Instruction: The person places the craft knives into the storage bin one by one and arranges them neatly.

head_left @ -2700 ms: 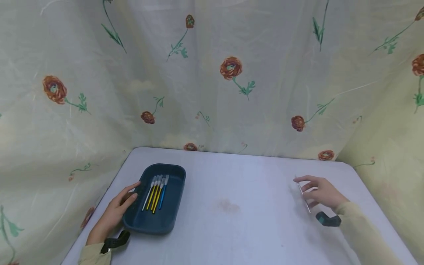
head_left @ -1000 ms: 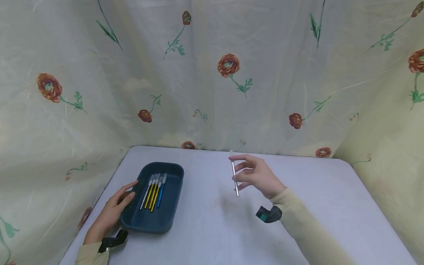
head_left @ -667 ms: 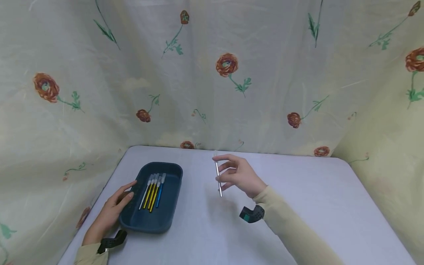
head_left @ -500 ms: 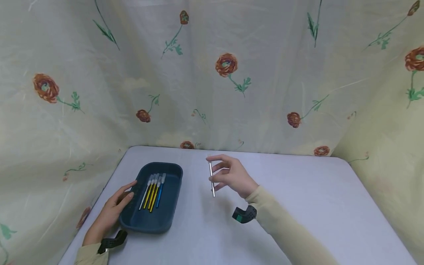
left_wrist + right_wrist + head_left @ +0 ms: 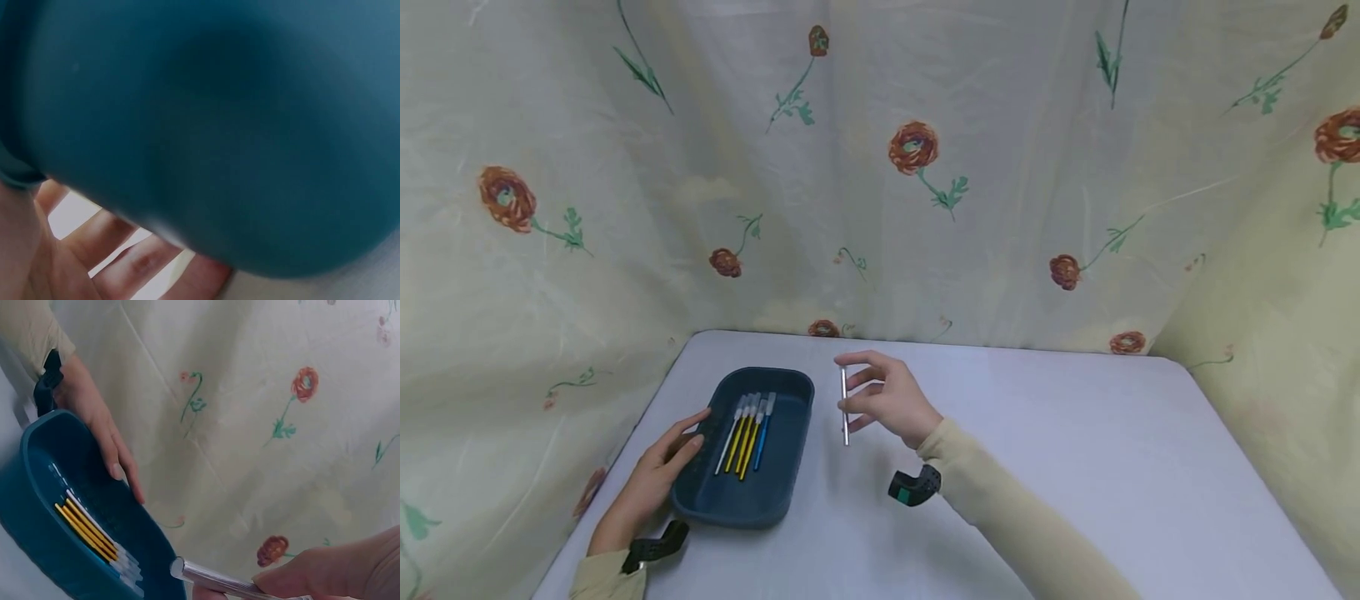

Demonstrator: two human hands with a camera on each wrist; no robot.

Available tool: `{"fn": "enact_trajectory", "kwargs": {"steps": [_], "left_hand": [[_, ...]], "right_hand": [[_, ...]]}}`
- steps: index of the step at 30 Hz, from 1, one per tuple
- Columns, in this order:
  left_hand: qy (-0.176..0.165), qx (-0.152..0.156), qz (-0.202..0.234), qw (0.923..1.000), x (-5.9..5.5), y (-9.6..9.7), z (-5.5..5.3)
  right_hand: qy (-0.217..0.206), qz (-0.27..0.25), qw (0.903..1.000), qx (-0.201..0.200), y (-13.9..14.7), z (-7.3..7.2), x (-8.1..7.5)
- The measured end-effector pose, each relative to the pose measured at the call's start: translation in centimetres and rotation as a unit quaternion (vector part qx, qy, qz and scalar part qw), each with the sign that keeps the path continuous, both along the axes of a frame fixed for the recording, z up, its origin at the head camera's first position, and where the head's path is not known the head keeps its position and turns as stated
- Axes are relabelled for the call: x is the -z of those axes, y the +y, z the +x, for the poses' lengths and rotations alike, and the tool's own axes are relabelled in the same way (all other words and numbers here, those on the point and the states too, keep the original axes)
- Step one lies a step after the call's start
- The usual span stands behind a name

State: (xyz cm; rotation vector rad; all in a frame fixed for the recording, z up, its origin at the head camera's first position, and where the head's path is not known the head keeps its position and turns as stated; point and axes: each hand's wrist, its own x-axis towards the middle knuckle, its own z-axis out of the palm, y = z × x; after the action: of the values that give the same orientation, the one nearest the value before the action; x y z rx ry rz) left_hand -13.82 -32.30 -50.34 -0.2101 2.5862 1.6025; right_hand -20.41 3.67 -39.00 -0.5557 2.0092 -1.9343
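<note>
My left hand (image 5: 651, 479) grips the left rim of a dark blue tray (image 5: 752, 508), thumb over the inside and fingers outside. In the left wrist view, its fingers (image 5: 142, 265) touch the outer wall. Inside the tray, several slim pen-like sticks (image 5: 747, 442) in white-silver, yellow and blue lie side by side, their clear capped ends away from me. Right of the tray, my right hand (image 5: 891, 400) pinches a slim silver stick (image 5: 846, 429) between thumb and fingers, nearly upright above the table. Its round end (image 5: 178, 567) shows in the right wrist view.
A white table (image 5: 1075, 467) carries the tray on its left side. Behind and at both sides hangs a pale curtain (image 5: 985, 275) with a flower print. Each wrist wears a black camera mount (image 5: 916, 485).
My right hand has carried the silver stick leftward from the table's right side to near the tray, turning it more upright. The left hand and tray stay in place.
</note>
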Motion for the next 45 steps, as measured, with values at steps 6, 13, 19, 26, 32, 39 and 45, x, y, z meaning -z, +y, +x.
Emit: {"fn": "enact_trajectory", "kwargs": {"steps": [6, 13, 19, 26, 32, 39, 45], "left_hand": [[0.004, 0.000, 0.004, 1.0000, 0.0, 0.0, 0.1], [-0.004, -0.003, 0.004, 1.0000, -0.1, 0.1, 0.0], [-0.002, -0.003, 0.001, 1.0000, -0.2, 0.0, 0.0], [0.008, -0.002, 0.001, 1.0000, 0.0, -0.1, 0.0], [0.021, 0.000, -0.004, 0.9998, 0.2, -0.1, 0.1], [0.024, -0.001, -0.010, 0.9997, 0.3, -0.2, 0.2], [0.021, 0.000, -0.012, 0.9997, 0.2, -0.1, 0.2]], "right_hand": [[-0.006, -0.014, 0.9998, 0.011, -1.4, 0.0, 0.4], [-0.023, -0.018, 0.9994, 0.018, -2.8, 0.3, 1.1], [-0.023, -0.013, 0.9994, 0.024, -4.0, 0.4, 1.5], [-0.022, -0.016, 0.9995, 0.017, -5.7, -0.1, 1.5], [-0.026, -0.013, 0.9995, 0.013, -6.5, -0.2, 1.5], [-0.022, 0.001, 0.9996, 0.016, -6.6, -0.1, 1.3], [-0.023, 0.002, 0.9994, 0.024, -6.6, -0.1, 1.2]]}}
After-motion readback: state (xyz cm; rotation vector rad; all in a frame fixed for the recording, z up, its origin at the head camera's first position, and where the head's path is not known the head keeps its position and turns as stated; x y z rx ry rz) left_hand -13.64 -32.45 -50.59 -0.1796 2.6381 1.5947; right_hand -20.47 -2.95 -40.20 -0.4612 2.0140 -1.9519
